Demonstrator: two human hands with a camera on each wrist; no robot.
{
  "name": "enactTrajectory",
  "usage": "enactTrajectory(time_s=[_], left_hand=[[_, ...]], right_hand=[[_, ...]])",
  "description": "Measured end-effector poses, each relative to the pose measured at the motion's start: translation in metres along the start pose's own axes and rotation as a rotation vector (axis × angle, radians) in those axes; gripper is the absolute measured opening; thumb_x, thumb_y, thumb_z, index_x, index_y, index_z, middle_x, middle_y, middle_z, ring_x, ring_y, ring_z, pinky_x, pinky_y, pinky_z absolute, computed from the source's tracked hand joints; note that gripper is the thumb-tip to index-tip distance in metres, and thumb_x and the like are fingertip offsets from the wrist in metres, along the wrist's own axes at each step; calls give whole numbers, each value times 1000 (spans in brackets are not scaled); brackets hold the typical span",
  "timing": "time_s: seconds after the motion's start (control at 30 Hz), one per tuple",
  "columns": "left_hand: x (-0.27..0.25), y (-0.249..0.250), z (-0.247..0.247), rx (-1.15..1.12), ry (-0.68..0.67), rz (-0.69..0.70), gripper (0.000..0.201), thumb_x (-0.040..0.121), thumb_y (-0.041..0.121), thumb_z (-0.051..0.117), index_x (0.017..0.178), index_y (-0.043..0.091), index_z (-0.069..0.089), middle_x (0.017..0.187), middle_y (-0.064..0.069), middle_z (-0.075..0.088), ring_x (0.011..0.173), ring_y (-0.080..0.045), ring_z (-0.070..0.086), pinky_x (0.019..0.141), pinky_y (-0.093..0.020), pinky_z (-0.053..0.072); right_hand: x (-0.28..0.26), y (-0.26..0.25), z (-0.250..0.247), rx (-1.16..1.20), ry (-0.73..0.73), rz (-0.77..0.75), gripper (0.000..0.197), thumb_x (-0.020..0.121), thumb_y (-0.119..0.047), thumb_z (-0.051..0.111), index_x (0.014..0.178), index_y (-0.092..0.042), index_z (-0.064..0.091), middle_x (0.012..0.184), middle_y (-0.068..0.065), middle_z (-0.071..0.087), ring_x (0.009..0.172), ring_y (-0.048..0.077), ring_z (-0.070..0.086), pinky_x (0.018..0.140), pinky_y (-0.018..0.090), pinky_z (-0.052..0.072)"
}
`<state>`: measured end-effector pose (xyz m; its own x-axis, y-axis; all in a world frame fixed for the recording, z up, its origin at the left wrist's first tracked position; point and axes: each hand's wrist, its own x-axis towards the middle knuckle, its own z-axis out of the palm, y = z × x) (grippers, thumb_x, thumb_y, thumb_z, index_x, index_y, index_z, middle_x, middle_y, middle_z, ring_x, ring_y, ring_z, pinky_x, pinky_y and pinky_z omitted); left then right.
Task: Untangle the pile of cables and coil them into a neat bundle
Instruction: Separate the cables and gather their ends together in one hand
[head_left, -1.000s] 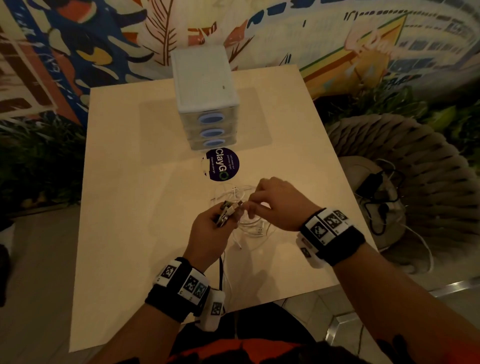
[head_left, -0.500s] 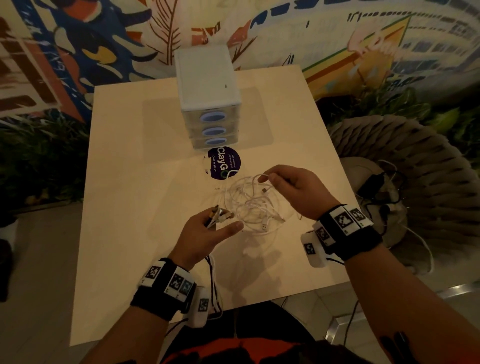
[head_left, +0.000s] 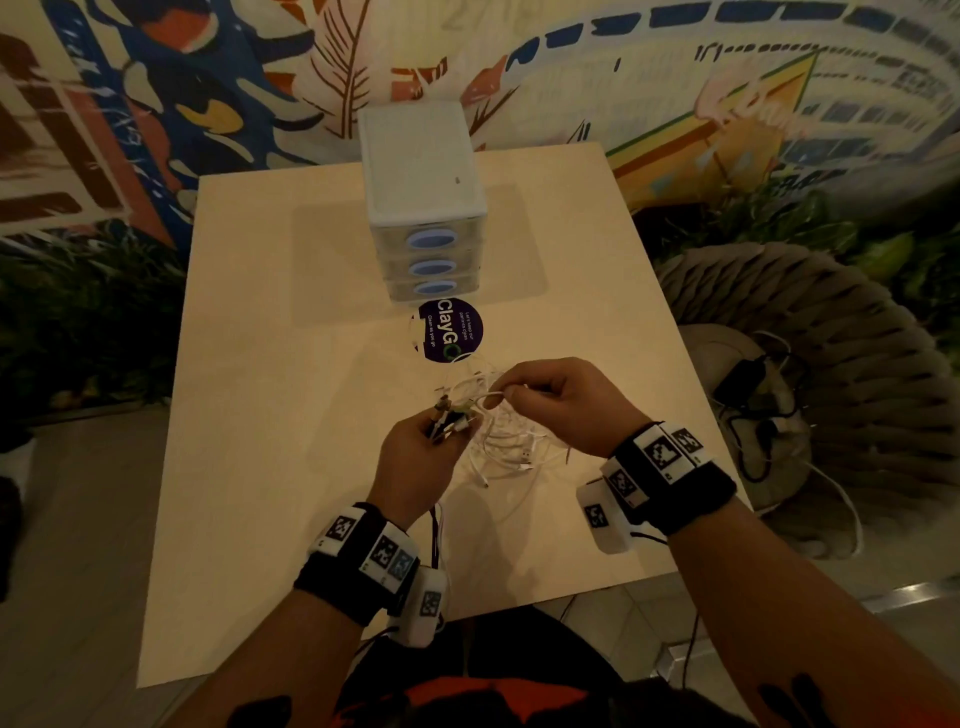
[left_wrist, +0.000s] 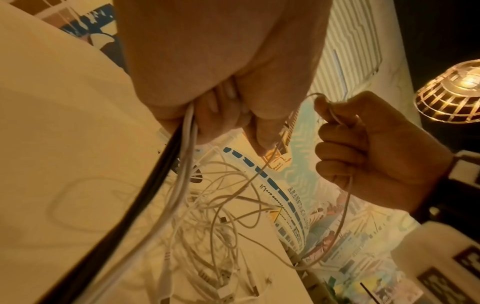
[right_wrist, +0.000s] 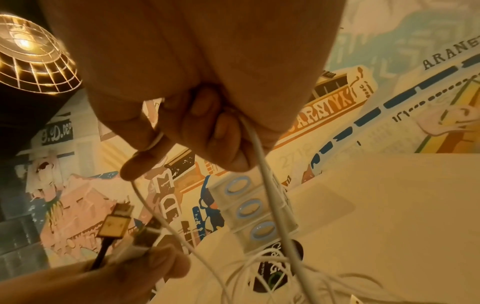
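A tangle of thin white cables (head_left: 506, 441) (left_wrist: 221, 236) lies on the pale wooden table (head_left: 291, 415) between my hands. My left hand (head_left: 415, 457) (left_wrist: 221, 98) grips a bunch of cable ends, white and black, with plugs (head_left: 447, 415) (right_wrist: 114, 224) sticking up past the fingers. A black cable (left_wrist: 140, 205) hangs down from that fist. My right hand (head_left: 561, 405) (right_wrist: 207, 127) pinches one white cable (head_left: 485, 399) (right_wrist: 270, 195) just right of the plugs. That strand loops down into the tangle.
A white three-drawer box (head_left: 423, 208) with blue handles stands at the table's far middle, a round purple sticker (head_left: 451, 330) in front of it. A woven chair (head_left: 810, 395) with a black charger (head_left: 740, 382) sits at the right. A mural wall lies behind.
My right hand had pulled its white strand out to the right; it has now come back left, close to the plugs in my left hand. The left hand keeps its grip.
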<state>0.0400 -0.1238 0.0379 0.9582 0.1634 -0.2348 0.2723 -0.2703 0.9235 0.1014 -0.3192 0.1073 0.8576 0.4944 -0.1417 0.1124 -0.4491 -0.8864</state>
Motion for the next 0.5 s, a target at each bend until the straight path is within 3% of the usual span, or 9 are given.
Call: enactTrajectory(time_s=[0.07,0.13,0.17,0.23,0.3,0.4,0.43,0.5], left_hand=[[-1,3,-1,-165,-9,-8,18,88,17,79,105,18,76,91,13,77,88,6,68,78,-19,54],[-3,6,-1,-312,-117,4,39,81,5,82,118,13,71,112,1,76,106,-9,71,91,-25,57],[-5,8,0,-324,-172,10,44,80,4,83,120,13,70,114,-1,76,108,-14,71,92,-27,57],[-7,11,4,-251,-209,33,34,84,10,81,116,16,74,107,1,77,104,-14,72,91,-26,56],[-8,14,7,-205,-173,44,18,88,17,79,106,18,78,98,4,79,99,-9,72,85,-20,53],[-8,13,5,-247,-73,1,9,88,18,78,96,21,78,90,11,78,90,0,71,77,-10,50],[-7,11,4,-276,-38,-19,8,88,20,78,95,24,78,86,14,78,86,4,71,74,-8,49],[-5,12,1,-330,18,-60,9,87,21,78,95,25,76,78,19,75,74,7,67,68,-8,48]], right_hand=[[-2,2,-6,15,26,2,22,100,-10,57,97,-16,78,62,-16,62,49,4,43,57,16,35],[-3,5,-8,27,15,8,22,101,-7,55,96,-12,76,62,-20,62,50,1,46,58,12,34],[-3,4,-6,29,-6,3,22,101,-7,55,96,-12,75,65,-23,63,54,-1,51,61,10,36],[-3,2,-1,61,-57,-20,21,101,-10,53,97,-14,73,74,-22,67,65,-1,57,70,14,42],[-1,4,2,135,-80,-20,21,100,-14,50,99,-11,71,83,-13,71,75,8,62,74,23,47],[4,10,-1,253,15,58,21,91,-23,47,86,-18,67,82,8,66,67,18,51,65,31,43],[4,12,-5,243,56,80,21,88,-26,46,81,-21,66,78,10,64,64,13,48,64,29,39],[2,18,-9,188,74,101,24,93,-20,47,78,-18,65,70,-8,65,59,0,49,64,22,37]])
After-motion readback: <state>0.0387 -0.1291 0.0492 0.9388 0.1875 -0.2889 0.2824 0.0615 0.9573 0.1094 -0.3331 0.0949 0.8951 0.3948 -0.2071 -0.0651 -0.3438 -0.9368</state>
